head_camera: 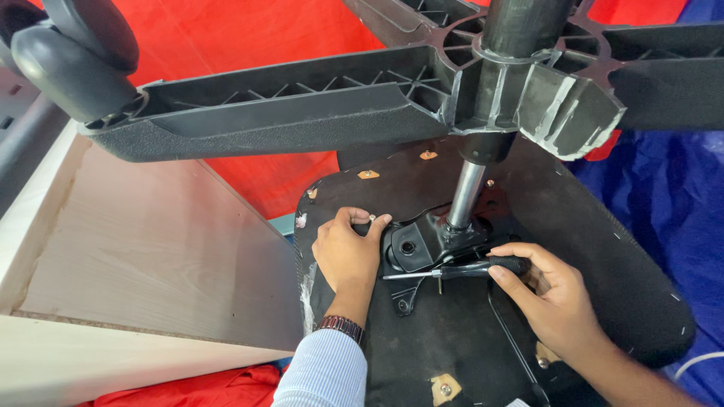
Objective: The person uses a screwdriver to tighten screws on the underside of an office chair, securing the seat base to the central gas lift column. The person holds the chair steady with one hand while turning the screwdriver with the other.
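1. Left hand (348, 252) sits on the upturned seat underside (603, 256), fingers curled, tips pinching a small silver screw or bolt head (372, 218) at the left edge of the black metal mounting plate (422, 245); I can't tell which.
2. I keep that hand steady so the plate doesn't slide off its holes.
3. Plate sits at the foot of the chrome gas cylinder (464, 194), centre of the seat; the chair's star base (302, 105) hangs over everything, so I watch for headroom.
4. Right hand (554, 294) is wrapped around the black handle of the screwdriver (452, 271), shaft lying sideways, tip pointing left across the plate.
5. Judgement: I'd stand the driver upright on the fastener before turning, press down square, or the tip may slip.
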